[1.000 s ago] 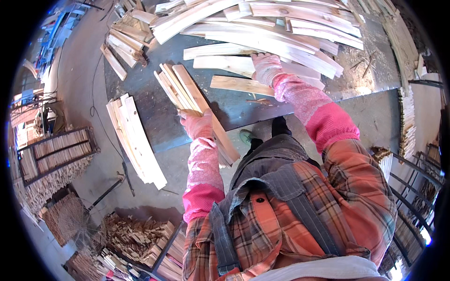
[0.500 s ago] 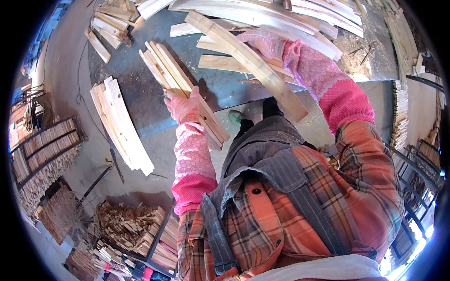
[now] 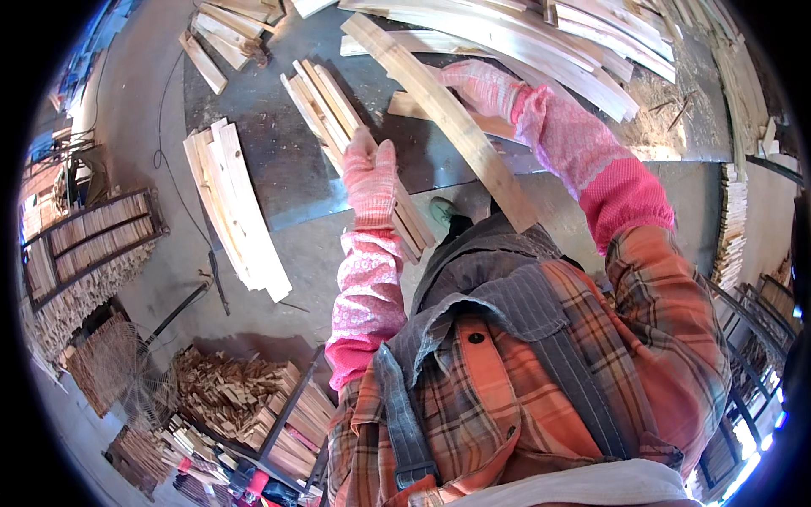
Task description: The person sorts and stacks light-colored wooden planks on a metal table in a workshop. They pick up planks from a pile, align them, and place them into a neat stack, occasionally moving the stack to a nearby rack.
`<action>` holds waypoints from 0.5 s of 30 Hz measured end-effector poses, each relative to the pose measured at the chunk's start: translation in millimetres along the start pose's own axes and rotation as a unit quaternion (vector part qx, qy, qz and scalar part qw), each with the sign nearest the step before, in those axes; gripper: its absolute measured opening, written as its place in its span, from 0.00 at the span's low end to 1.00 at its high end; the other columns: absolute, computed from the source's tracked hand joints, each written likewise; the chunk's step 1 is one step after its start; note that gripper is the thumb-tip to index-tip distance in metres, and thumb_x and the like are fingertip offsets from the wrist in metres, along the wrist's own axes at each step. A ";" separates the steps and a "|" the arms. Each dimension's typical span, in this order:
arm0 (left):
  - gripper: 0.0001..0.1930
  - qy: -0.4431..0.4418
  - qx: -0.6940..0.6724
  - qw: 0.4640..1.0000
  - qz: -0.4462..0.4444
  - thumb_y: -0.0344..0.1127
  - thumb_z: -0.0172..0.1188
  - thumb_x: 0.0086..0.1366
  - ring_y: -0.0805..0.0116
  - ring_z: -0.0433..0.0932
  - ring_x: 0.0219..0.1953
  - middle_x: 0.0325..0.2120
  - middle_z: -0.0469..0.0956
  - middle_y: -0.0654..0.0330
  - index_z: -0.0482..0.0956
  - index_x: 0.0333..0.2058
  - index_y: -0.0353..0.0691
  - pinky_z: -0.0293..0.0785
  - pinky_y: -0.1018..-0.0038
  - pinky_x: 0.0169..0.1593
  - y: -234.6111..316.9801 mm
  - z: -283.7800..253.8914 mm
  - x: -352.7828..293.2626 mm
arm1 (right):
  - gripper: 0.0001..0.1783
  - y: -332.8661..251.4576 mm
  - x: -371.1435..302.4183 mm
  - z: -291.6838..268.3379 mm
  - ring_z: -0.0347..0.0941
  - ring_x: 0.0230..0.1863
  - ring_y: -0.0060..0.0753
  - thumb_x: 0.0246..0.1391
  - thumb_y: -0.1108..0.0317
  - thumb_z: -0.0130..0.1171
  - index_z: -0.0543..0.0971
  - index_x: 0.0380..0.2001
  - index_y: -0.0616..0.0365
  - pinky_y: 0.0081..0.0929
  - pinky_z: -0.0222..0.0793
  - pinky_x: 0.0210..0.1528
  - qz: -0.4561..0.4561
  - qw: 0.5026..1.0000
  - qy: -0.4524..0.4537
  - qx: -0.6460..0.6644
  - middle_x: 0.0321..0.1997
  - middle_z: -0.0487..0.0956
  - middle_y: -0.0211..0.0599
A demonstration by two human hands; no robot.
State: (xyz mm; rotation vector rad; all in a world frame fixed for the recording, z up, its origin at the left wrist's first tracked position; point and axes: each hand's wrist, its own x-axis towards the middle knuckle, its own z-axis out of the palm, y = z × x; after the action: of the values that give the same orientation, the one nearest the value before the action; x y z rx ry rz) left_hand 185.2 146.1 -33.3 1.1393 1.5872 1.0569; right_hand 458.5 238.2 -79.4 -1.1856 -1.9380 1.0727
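Observation:
My right hand [image 3: 483,87], in a pink-and-white knit glove, grips the right edge of a long pale wooden plank [image 3: 448,114]; its fingertips are partly hidden at the plank. The plank slants from the far side of the dark table toward my body, its near end past the table's edge. Over a narrow bundle of wooden strips [image 3: 325,97] is my gloved left hand [image 3: 370,182], fingers stretched forward and thumb apart. Whether it presses on them I cannot tell. The strips also jut past the near edge. Below the plank lies a shorter board [image 3: 494,125].
Left of the bundle lies another group of pale boards [image 3: 232,203]. Long planks [image 3: 498,38] cover the far side of the dark table [image 3: 253,101], with short offcuts [image 3: 228,38] at far left. A fan [image 3: 135,372] and stacked wood racks stand lower left.
The plank in my right hand has shifted left and nearer my body over the table. My left hand has turned, and its fingers now stretch forward instead of wrapping round the strips.

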 end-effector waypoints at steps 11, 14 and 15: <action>0.17 -0.131 -0.359 0.906 -0.185 0.24 0.66 0.59 0.68 0.82 0.34 0.35 0.83 0.60 0.80 0.47 0.33 0.81 0.70 0.39 50.1 -68.5 -27.9 | 0.26 -161.5 56.5 51.3 0.75 0.53 0.49 0.57 0.58 0.60 0.75 0.56 0.58 0.40 0.71 0.57 0.215 0.976 0.000 -0.042 0.50 0.80 0.49; 0.15 -0.084 -0.144 0.971 -0.170 0.26 0.64 0.61 0.65 0.83 0.36 0.38 0.84 0.57 0.81 0.47 0.34 0.81 0.69 0.41 45.8 -128.3 -38.1 | 0.39 -233.8 63.3 16.7 0.69 0.64 0.49 0.55 0.59 0.59 0.61 0.69 0.52 0.43 0.67 0.63 0.121 0.920 -0.044 -0.370 0.65 0.71 0.47; 0.13 -0.083 -0.005 0.985 -0.153 0.29 0.62 0.63 0.63 0.84 0.37 0.39 0.84 0.55 0.81 0.47 0.34 0.80 0.67 0.42 43.1 -150.0 -41.0 | 0.39 -243.1 60.5 16.7 0.68 0.65 0.48 0.55 0.59 0.60 0.62 0.69 0.52 0.43 0.66 0.63 0.054 0.909 -0.035 -0.412 0.66 0.70 0.46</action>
State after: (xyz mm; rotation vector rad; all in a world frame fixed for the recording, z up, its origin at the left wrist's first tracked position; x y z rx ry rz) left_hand 57.7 95.1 51.4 0.9142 1.5605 0.7485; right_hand 321.3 222.9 130.3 -1.7097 -2.5013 0.3033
